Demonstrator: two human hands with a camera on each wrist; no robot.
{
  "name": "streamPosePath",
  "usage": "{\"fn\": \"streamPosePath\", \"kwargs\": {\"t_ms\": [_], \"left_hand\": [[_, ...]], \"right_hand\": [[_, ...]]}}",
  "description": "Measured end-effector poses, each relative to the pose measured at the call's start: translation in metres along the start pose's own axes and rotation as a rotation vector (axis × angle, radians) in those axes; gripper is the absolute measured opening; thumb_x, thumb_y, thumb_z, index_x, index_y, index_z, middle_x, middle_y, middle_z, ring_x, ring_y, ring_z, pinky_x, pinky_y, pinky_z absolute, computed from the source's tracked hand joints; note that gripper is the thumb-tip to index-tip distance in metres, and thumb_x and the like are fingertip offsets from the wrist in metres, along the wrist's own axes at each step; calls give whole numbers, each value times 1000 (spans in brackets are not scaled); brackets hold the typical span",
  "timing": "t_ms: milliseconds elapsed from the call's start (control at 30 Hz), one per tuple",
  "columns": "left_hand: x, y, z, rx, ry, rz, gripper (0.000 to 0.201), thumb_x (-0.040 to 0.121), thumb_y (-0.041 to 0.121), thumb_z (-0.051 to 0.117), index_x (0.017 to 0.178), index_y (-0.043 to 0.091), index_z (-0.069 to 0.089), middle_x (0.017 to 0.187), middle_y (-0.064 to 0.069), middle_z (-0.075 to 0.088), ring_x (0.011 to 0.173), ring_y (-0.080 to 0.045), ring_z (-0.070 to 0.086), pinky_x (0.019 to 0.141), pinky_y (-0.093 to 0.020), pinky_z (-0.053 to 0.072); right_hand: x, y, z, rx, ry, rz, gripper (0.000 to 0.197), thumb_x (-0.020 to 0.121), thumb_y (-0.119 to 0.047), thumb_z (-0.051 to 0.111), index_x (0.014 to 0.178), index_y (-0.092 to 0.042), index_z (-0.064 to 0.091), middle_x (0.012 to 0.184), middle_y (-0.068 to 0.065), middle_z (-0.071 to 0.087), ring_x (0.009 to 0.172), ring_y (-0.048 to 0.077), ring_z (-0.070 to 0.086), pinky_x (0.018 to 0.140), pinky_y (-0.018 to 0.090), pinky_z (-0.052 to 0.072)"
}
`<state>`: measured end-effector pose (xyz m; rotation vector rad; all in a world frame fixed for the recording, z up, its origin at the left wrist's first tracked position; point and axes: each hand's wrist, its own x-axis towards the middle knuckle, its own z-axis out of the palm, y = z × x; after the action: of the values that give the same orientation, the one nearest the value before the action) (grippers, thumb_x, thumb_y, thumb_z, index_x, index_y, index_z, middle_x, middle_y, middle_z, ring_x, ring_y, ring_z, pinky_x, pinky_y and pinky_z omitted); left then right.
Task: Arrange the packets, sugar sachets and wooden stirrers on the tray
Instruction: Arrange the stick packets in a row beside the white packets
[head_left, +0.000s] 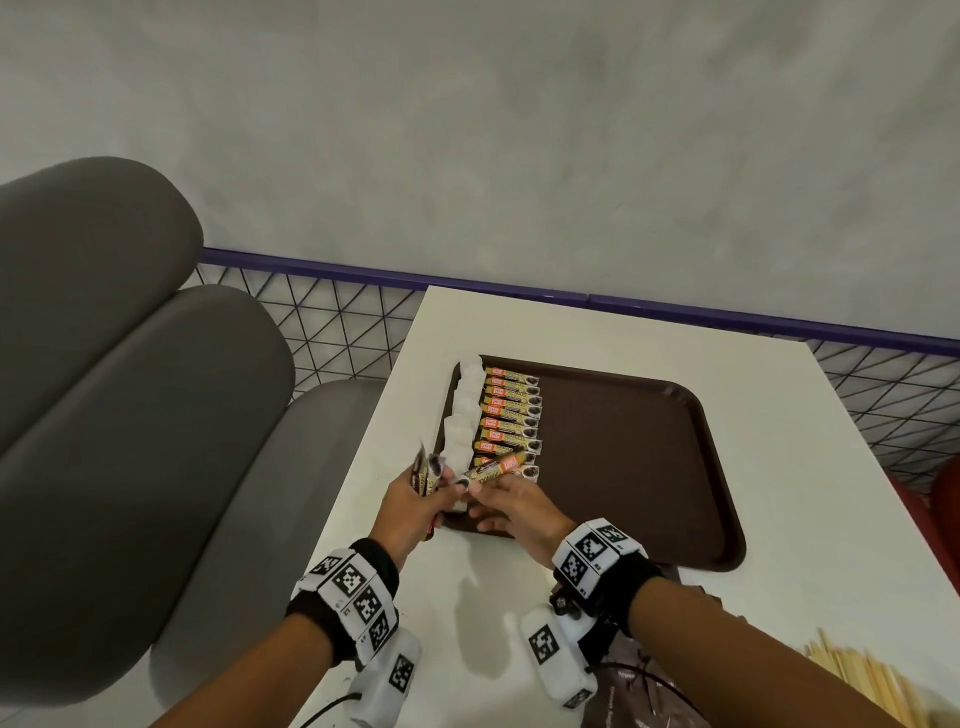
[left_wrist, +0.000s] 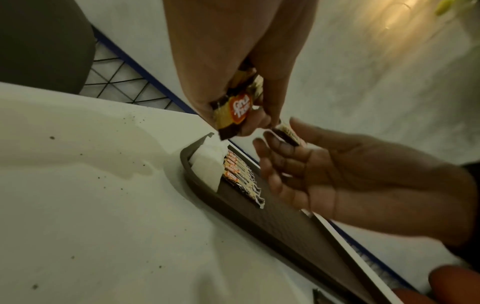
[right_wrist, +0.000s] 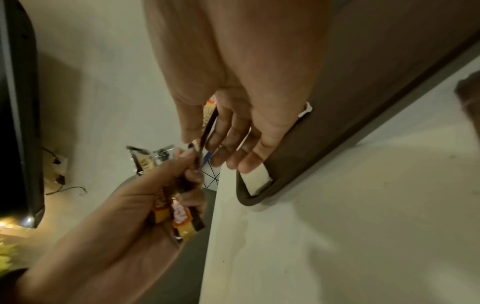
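A brown tray (head_left: 623, 467) lies on the white table (head_left: 779, 426). Along its left edge runs a column of white sugar sachets (head_left: 462, 415), with a column of gold and brown coffee packets (head_left: 511, 415) beside it. My left hand (head_left: 436, 493) grips a bunch of packets (head_left: 426, 475) just off the tray's near left corner. My right hand (head_left: 485, 486) pinches one packet (head_left: 496, 466) by its end, right next to the left hand's thumb. The right wrist view shows that packet (right_wrist: 209, 121) edge-on between thumb and fingers. Wooden stirrers (head_left: 862, 680) lie at the near right.
A brown plastic bag (head_left: 644, 686) sits on the table under my right forearm. Grey padded seats (head_left: 130, 415) stand to the left, a wire mesh fence with a blue rail (head_left: 727, 317) behind the table. Most of the tray's right side is bare.
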<state>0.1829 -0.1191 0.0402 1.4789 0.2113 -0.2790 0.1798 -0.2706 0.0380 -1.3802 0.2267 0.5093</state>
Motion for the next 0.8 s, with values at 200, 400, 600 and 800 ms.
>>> {"fn": "streamPosePath", "kwargs": {"t_ms": [200, 400, 600, 800], "left_hand": [[-1, 5, 0, -85, -51, -78, 13, 84, 7, 66, 93, 11, 59, 73, -5, 60, 50, -7, 55, 42, -17, 39], [6, -7, -34, -212, 59, -215, 23, 84, 3, 63, 106, 9, 60, 94, -6, 61, 74, -14, 53, 48, -21, 45], [6, -14, -53, -190, 90, -185, 23, 89, -3, 52, 105, 10, 63, 94, -5, 61, 75, -14, 50, 51, -19, 47], [6, -18, -56, -158, 81, -181, 26, 89, -1, 52, 109, 10, 65, 90, -3, 57, 77, -14, 50, 52, -19, 50]], "right_hand": [[10, -14, -6, 20, 110, -45, 11, 92, -8, 53, 83, -10, 46, 78, 8, 60, 67, 19, 60, 62, 26, 52], [27, -13, -53, -946, 270, -59, 29, 91, -17, 56, 118, -8, 59, 89, 8, 57, 78, 20, 56, 71, 23, 45], [32, 6, -66, -1189, 244, -14, 29, 87, -10, 58, 116, -11, 55, 114, 13, 53, 104, 23, 50, 93, 31, 40], [43, 11, -56, -1132, 303, -77, 16, 86, -5, 56, 84, -18, 48, 96, -1, 44, 90, 16, 46, 81, 25, 40]]}}
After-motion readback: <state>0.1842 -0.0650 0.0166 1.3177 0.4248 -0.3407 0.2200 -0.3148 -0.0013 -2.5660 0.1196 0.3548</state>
